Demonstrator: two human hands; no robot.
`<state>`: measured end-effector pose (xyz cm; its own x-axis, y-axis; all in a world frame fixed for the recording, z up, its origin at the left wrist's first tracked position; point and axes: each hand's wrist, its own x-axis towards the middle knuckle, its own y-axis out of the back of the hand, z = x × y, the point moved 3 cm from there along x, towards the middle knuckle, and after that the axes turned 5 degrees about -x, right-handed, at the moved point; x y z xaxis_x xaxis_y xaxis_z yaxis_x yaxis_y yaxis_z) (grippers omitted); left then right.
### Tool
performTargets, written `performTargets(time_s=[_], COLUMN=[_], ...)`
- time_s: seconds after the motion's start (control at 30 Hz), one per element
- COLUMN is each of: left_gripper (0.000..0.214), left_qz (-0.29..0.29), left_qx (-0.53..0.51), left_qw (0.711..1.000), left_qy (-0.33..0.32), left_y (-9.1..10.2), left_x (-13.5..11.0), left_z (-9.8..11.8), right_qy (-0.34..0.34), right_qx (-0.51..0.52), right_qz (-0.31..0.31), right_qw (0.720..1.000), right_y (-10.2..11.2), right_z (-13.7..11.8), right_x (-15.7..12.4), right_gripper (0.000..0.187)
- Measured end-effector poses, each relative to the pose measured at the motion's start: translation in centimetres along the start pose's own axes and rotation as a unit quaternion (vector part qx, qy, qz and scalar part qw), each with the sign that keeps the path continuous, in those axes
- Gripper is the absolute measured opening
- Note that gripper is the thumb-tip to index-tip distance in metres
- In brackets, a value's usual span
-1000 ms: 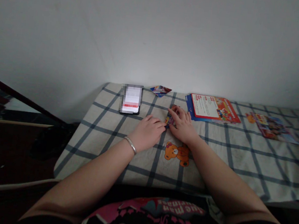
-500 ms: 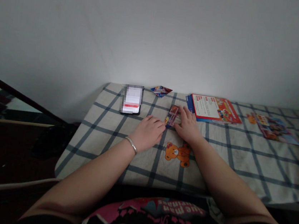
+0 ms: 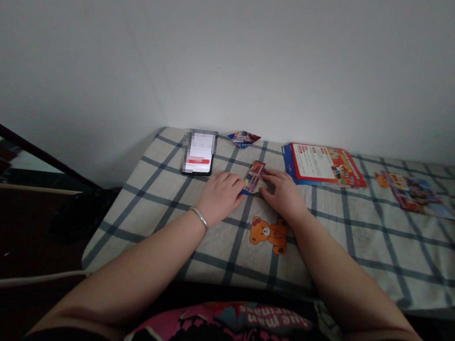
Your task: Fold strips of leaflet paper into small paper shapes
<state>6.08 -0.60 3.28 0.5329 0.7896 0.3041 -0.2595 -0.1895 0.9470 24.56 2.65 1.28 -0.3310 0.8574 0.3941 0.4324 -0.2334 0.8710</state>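
Note:
A small red and blue card packet [image 3: 254, 176] lies on the checked cloth [image 3: 326, 242] between my two hands. My left hand [image 3: 221, 194], with a silver bracelet at the wrist, rests palm down with its fingers curled against the packet's left edge. My right hand [image 3: 284, 193] has its fingers closed on the packet's right side. An orange bear print [image 3: 269, 234] on the cloth sits just below my hands.
A phone [image 3: 199, 152] with a lit screen lies at the back left. Near the wall are a small folded wrapper [image 3: 243, 137], a red and blue leaflet [image 3: 324, 165], and another colourful sheet [image 3: 413, 194] to the right. Dark furniture [image 3: 23, 191] stands left of the cloth's edge.
Both hands have shifted slightly toward the wall and the left. The packet has moved left with them and now shows more of its red face between the fingers.

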Motion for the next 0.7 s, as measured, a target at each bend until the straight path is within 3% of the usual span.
performTargets(time_s=[0.2,0.4,0.57,0.7], left_gripper=[0.041,0.041,0.043,0.038], left_qz=[0.019,-0.009,0.032,0.047], left_qx=[-0.033,-0.107,-0.186,-0.217], left_qw=[0.998,0.993,0.980,0.973], left_qy=[0.056,0.057,0.064,0.066], left_y=[-0.7,-1.8,-1.8,-1.6], left_x=[-0.4,0.1,0.4,0.4], left_z=[-0.5,-1.4,-1.7,-1.6], right_qy=[0.015,0.021,0.033,-0.030], right_qx=[0.028,0.034,0.056,0.103], right_qz=[0.006,-0.006,-0.021,-0.016], right_qw=[0.999,0.999,0.998,0.994], right_y=[-0.3,-0.4,-0.3,-0.1], right_z=[0.2,0.0,-0.2,0.0], right_x=[-0.1,-0.1,-0.1,-0.2], right_gripper=[0.030,0.030,0.031,0.029])
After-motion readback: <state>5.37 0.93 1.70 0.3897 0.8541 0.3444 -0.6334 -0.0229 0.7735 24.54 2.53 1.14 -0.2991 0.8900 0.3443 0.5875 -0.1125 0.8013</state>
